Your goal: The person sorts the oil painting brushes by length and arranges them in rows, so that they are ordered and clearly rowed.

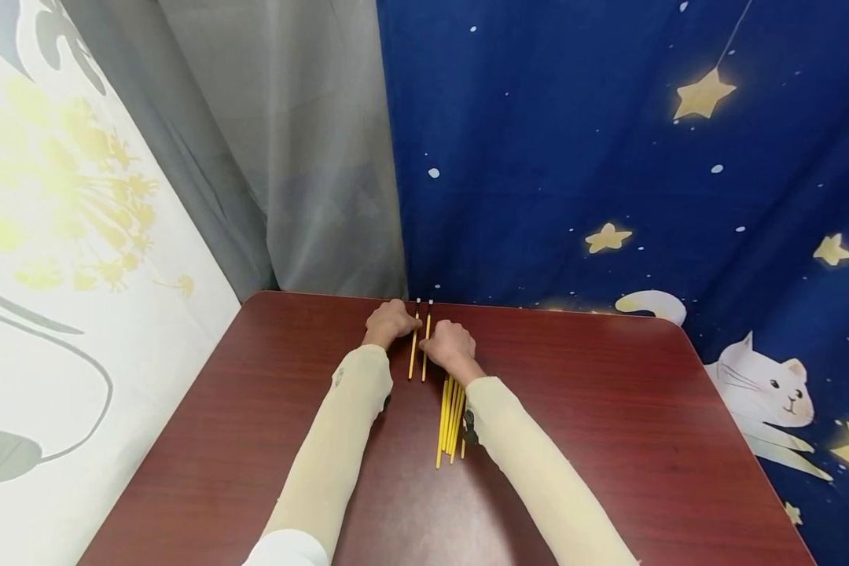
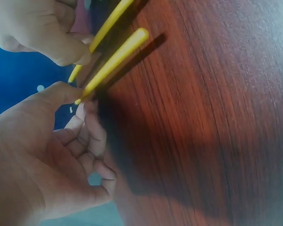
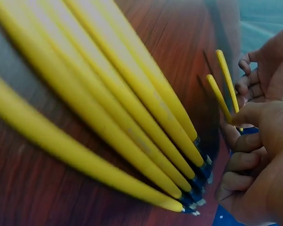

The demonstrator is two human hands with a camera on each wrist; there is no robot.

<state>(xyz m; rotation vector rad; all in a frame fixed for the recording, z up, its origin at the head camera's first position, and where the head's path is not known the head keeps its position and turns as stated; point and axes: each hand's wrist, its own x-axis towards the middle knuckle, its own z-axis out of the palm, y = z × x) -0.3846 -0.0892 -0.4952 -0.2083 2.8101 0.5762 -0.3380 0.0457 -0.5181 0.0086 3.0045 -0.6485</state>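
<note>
Two slim yellow paintbrushes with dark collars and pale tips lie side by side near the table's far edge. My left hand (image 1: 391, 321) pinches the left paintbrush (image 1: 413, 358) between thumb and forefinger, close to its dark end. On the other one, the right paintbrush (image 1: 425, 362), the thumb and forefinger of my right hand (image 1: 453, 344) have a pinch grip. Both handles point back toward me, a narrow gap between them. Several more yellow paintbrushes (image 1: 444, 424) lie in a loose bundle below my right wrist; in the right wrist view their dark collars and pale tips (image 3: 198, 202) fan out slightly.
The reddish-brown wooden table (image 1: 580, 409) has rounded far corners. Right behind its far edge hang a grey curtain (image 1: 332, 196) and a blue curtain (image 1: 523, 157) with stars and a cat. A white patterned cloth (image 1: 99, 314) hangs along the left.
</note>
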